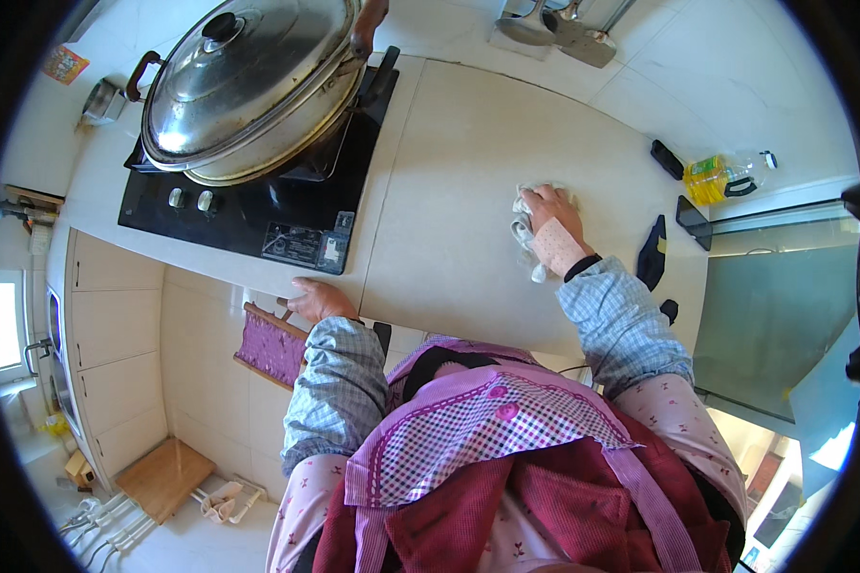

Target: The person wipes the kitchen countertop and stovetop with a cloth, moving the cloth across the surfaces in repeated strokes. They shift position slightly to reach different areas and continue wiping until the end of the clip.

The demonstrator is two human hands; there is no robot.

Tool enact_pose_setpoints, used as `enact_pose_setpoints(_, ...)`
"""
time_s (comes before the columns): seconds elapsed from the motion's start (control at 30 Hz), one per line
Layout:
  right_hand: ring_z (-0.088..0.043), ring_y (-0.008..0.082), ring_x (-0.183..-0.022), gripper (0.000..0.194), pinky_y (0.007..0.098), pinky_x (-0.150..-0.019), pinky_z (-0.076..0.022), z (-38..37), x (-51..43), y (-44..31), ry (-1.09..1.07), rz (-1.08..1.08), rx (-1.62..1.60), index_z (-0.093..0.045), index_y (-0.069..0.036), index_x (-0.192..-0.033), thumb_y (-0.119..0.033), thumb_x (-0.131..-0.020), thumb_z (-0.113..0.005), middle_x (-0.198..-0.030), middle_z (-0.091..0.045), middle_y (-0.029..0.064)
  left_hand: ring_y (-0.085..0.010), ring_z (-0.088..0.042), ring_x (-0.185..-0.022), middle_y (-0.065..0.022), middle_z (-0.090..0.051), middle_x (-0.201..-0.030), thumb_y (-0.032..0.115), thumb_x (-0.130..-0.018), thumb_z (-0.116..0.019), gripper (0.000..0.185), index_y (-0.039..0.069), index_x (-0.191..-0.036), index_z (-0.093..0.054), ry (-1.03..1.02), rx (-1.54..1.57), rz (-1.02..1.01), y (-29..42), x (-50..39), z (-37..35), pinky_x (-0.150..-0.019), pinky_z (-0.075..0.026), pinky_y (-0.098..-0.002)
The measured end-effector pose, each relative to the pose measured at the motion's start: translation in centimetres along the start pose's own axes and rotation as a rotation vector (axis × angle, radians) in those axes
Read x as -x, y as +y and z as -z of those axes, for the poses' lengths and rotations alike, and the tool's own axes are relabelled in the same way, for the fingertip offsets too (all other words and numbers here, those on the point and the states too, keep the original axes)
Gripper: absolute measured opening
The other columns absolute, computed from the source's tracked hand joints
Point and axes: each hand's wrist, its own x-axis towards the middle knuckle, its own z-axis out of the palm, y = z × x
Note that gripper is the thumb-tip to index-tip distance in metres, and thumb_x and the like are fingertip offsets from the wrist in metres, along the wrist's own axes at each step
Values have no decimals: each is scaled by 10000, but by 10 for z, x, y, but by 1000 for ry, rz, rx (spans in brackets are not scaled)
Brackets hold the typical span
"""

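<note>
My right hand [553, 211] presses a crumpled white cloth [523, 230] down on the beige countertop [459, 186]. Its fingers are bunched over the cloth, which spills out toward me on the left side. At the counter's front edge, just below the black gas stove [236, 222], rests my left hand [322, 301]. Nothing shows in it, and its thumb and fingers are apart. A large lidded metal steamer pot [251, 86] stands on the stove, up and to the left of both hands.
Right of the cloth lie a smartphone [694, 222], a dark cloth item [652, 254] and a bottle of yellow oil [720, 179]. Metal cooking utensils [530, 29] hang on the back wall. A wooden stool with a purple seat [272, 344] stands below my left hand.
</note>
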Motion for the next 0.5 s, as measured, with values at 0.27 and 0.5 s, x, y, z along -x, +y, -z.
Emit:
enact_pose_setpoints(0.27,-586,367,-1138,438,440,-979,-490,19,105,35,-11,-137,-269,-645,-75,-1291,-12,-857,-630,-1208,-622,170,-481,-655,-1063,-353,-633,-1200,480,-1039,-483,629,-101,-1278,-506,3,62,-38,-4,-6,-5,-919,-534,-512)
enact_pose_setpoints(0.5,-538,403,-1228,521,459,-1062,-442,40,194,39,-66,-217,-184,-606,-72,-1353,18,-839,-620,-1332,-569,197,-497,-690,-950,-338,-675,-1096,511,-1036,-471,617,-63,-1260,-494,28,23,-9,1,-2,-4,-776,-577,-542)
